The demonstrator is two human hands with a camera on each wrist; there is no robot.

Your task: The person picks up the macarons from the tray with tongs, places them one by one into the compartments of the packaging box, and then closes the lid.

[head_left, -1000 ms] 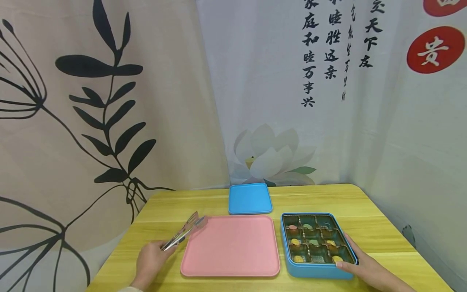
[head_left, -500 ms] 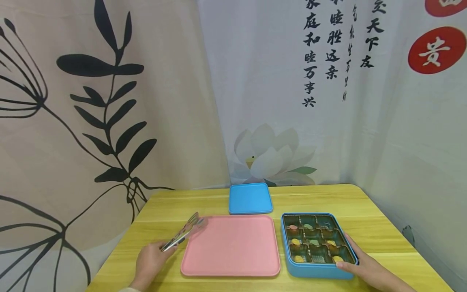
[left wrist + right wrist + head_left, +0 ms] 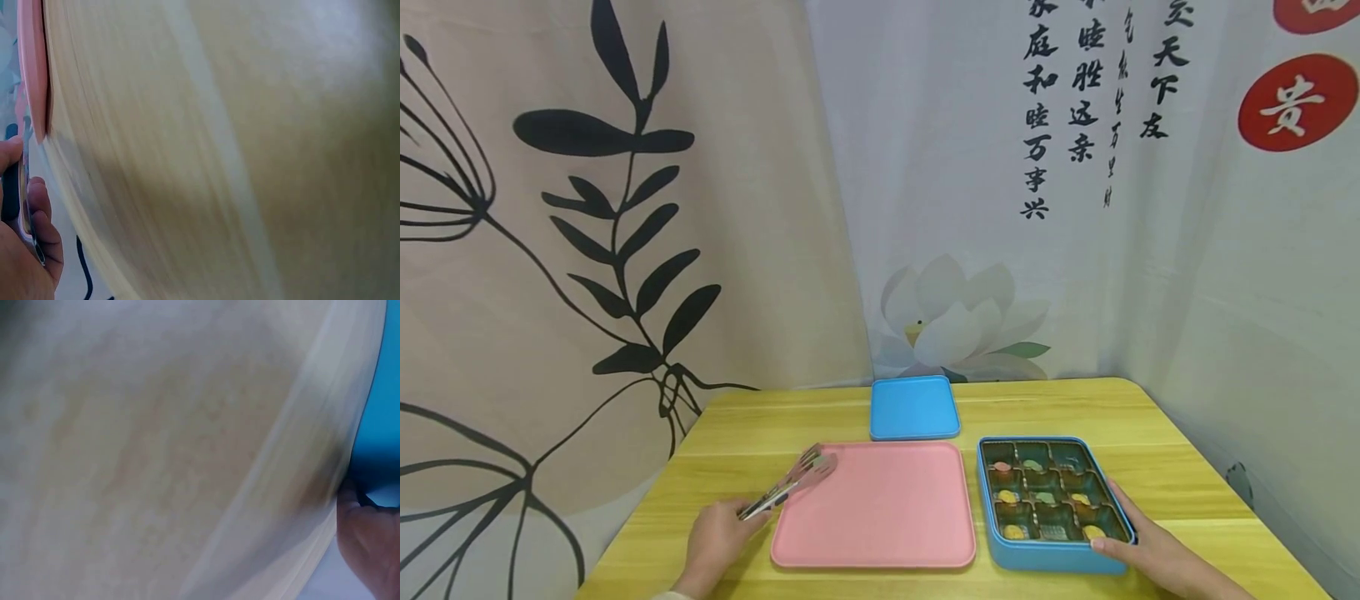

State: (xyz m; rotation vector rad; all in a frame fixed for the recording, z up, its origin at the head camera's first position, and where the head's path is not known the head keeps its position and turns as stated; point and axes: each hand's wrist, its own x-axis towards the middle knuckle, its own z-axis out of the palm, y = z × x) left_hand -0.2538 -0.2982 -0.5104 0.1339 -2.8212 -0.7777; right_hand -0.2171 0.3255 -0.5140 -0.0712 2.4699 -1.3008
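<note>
The left hand (image 3: 718, 537), at lower left of the frame, grips a pair of metal tongs (image 3: 782, 489) by the handle end. The tongs' long axis runs diagonally up to the right, the tips over the upper-left corner of the pink tray (image 3: 876, 517); whether they touch it, I cannot tell. The right hand (image 3: 1150, 550), at lower right, holds the blue box (image 3: 1052, 559) by its lower-right corner — thumb at the near rim, fingers along the right side.

The box lies well to the right of the tongs, with the whole pink tray between, so the right hand is much the nearer to it. Its long axis runs up the frame, leaning slightly left. Its divided insert has small reddish, green and yellow pieces in several compartments. A smaller blue tray (image 3: 914, 408) lies beyond the pink one, at the far edge of the counter (image 3: 737, 433).

No brand or label can be made out on the box or trays. The cloth backdrop (image 3: 775, 208) carries black brush characters at upper right — 家庭和睦万事兴 is readable — and a red oval (image 3: 1251, 112) bearing 贵.
</note>
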